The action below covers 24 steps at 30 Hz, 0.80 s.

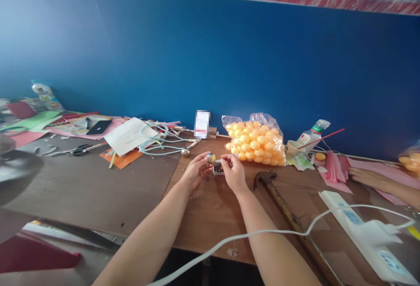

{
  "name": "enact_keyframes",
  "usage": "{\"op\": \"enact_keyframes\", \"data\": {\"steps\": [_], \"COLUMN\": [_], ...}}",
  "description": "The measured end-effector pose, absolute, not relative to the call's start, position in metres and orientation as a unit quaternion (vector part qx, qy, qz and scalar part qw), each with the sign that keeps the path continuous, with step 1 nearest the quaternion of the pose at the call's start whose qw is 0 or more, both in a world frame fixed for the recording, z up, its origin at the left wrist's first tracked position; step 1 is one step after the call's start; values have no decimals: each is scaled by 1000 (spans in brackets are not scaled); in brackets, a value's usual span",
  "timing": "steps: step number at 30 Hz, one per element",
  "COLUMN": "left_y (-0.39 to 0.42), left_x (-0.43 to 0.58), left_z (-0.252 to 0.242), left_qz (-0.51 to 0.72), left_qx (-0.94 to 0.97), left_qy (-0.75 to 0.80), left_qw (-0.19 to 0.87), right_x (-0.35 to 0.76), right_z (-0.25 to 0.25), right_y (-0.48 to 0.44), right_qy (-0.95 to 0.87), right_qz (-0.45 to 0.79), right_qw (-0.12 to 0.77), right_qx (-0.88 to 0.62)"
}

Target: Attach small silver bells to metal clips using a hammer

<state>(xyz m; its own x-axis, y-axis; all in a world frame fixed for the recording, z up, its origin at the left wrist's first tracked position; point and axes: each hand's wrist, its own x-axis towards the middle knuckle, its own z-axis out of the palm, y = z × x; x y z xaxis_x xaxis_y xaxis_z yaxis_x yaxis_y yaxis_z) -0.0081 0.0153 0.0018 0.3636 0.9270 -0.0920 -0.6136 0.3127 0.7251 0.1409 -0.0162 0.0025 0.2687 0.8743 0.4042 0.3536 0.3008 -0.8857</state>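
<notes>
Between the fingers and thumb of my left hand (197, 170) is a small round silver-and-yellow ball (211, 158). My right hand (233, 173) is closed in a pinch at the edge of a small open white box (218, 170). What its fingertips hold, if anything, is too small to make out. Small dark bits lie in the box, which stands on the brown table (203, 220) between my hands. Just behind it sits a clear plastic bag of orange balls (256, 143). A silver ball (185, 151) lies left of my left hand.
A hammer (278, 194) lies right of my right arm. A white cable (259, 232) crosses over my forearms from a power strip (354, 220). Another person's hand (367, 177) rests at pink paper on the right. Scissors (80, 149), papers and a phone (201, 124) are leftward.
</notes>
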Motion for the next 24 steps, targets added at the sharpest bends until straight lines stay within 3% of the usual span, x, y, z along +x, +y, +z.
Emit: {"op": "enact_keyframes", "data": {"steps": [24], "left_y": [13], "left_x": [-7], "left_z": [-3], "left_qz": [487], "left_qx": [399], "left_qy": [235], "left_qw": [740], "right_x": [136], "right_z": [15], "right_y": [-21], "right_qy": [-407], "right_qz": [517], "right_qw": [639], "right_qx": [-399]}}
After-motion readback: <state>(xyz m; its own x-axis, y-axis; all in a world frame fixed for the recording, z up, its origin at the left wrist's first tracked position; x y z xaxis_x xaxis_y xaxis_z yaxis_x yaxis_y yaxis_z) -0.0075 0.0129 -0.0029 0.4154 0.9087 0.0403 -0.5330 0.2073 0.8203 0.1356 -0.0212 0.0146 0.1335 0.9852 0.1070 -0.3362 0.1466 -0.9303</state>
